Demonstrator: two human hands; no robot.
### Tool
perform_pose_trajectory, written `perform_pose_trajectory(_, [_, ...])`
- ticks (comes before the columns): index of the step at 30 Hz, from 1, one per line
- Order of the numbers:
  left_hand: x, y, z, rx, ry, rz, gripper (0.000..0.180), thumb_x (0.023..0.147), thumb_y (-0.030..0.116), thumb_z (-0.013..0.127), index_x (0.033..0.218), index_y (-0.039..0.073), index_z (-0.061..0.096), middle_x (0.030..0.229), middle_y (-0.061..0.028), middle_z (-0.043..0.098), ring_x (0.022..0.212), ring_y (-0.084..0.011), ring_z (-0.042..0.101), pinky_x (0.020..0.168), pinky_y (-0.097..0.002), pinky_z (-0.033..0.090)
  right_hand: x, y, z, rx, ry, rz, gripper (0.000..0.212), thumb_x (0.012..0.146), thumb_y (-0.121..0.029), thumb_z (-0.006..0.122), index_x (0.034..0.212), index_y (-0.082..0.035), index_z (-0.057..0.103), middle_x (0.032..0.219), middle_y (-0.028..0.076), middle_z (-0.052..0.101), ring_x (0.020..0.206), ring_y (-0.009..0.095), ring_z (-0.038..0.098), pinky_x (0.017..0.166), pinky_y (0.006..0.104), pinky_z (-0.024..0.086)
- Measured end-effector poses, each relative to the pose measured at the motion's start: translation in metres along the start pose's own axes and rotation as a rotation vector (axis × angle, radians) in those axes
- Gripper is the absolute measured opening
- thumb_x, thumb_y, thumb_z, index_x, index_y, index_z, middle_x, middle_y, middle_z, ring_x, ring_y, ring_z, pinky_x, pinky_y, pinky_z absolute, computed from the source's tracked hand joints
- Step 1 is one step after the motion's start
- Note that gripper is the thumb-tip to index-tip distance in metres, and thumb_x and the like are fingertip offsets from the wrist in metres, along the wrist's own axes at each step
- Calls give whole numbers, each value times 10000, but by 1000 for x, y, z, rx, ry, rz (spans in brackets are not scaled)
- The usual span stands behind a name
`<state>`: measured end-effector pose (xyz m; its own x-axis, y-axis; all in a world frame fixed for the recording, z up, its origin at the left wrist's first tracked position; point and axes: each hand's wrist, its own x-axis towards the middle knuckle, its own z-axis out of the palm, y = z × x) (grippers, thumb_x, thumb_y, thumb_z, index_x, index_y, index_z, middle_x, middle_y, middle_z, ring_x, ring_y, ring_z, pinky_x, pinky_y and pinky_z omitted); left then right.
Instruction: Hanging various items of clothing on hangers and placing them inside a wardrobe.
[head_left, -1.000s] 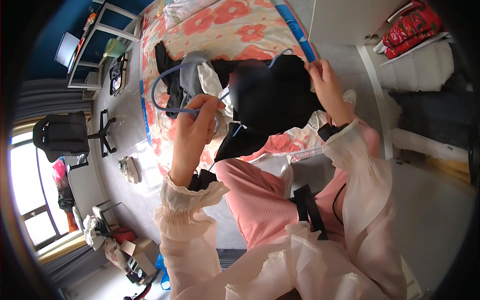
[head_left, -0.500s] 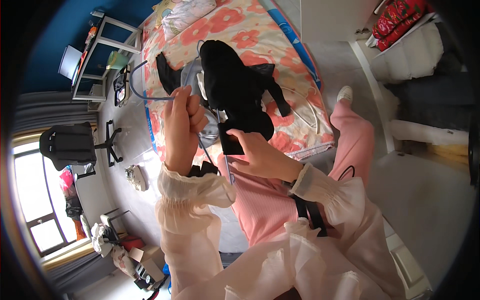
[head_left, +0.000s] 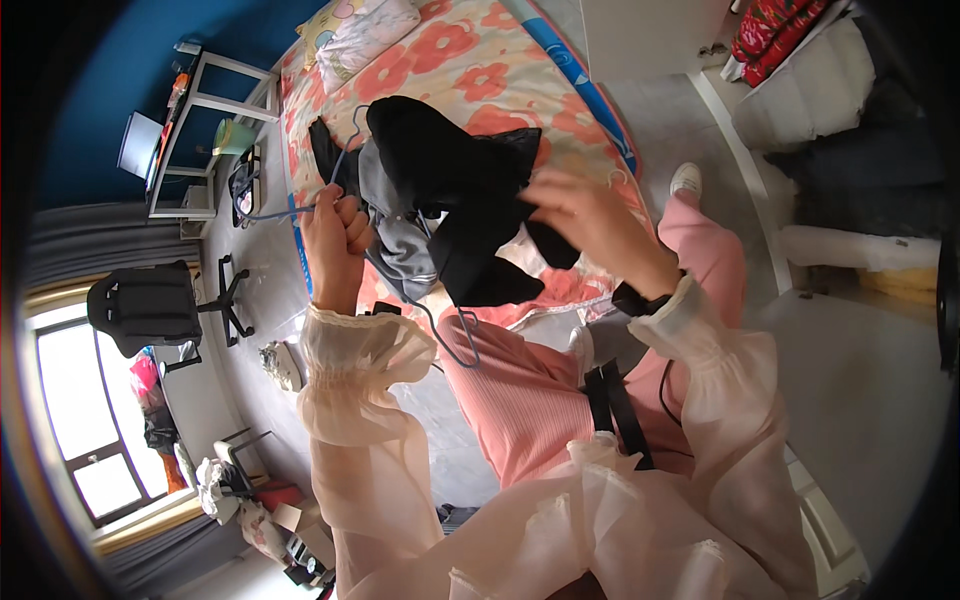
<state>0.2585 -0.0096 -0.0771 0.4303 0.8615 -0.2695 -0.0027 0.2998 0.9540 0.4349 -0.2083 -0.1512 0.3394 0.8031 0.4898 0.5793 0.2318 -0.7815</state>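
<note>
My left hand (head_left: 338, 245) is closed around a blue-grey clothes hanger (head_left: 270, 216) and holds it up over the bed's near edge. A black garment (head_left: 425, 150) hangs over the hanger, its lower folds drooping toward my knees. The hanger's far end curves out below the garment, above my pink trousers. My right hand (head_left: 600, 222) is beside the garment's right side, fingers stretched toward the cloth and slightly smeared; their tips meet its edge. Behind lies a grey garment (head_left: 400, 250), partly covered by the black one.
A bed (head_left: 480, 85) with an orange-flowered sheet lies ahead, with a pillow (head_left: 365, 40) at its far end. On the left stand a black office chair (head_left: 150, 305) and a white-framed desk (head_left: 235, 100). An open wardrobe with folded bedding (head_left: 815, 90) is at right.
My right hand has moved right and away from me, off the garment's near fold. My left hand has shifted slightly left with the hanger, and the black cloth hangs differently.
</note>
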Motion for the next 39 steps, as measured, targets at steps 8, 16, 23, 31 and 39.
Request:
perform_pose_trajectory(8, [-3,14,-5,171,-23,-19,165,906,138,412,747,102,438,489,62,199,361,-32,155,331,-216,110,5,48,-35,478,321,681,275,860,-236,512,915,27,569,796,119,589,668,193,548,597,274,431])
perform_pose_trajectory(16, [-25,25,4,85,-85,7,119,916,154,434,897,52,492,522,60,194,382,-18,163,334,-213,108,-13,54,29,-276,-85,562,442,743,-216,619,1100,-16,449,855,198,564,832,331,566,677,401,424])
perform_pose_trajectory(23, [-33,25,30,-14,-64,-41,122,898,145,451,780,114,450,490,62,190,367,-25,148,339,-220,99,-10,-20,95,-115,-185,54,353,699,-56,637,1018,-28,488,960,136,556,883,304,542,742,369,428])
perform_pose_trajectory(31, [-21,25,-12,21,-14,21,157,907,152,434,755,109,428,493,67,190,370,-24,147,340,-219,99,-9,17,23,386,57,492,78,829,-106,542,826,-31,561,660,68,563,617,171,557,574,278,429])
perform_pose_trajectory(39, [-37,16,9,8,-22,-63,123,907,160,431,809,98,471,495,62,192,371,-26,140,335,-217,99,-16,-21,96,206,-88,137,236,788,-93,585,1001,-44,494,914,96,533,711,257,574,602,332,463])
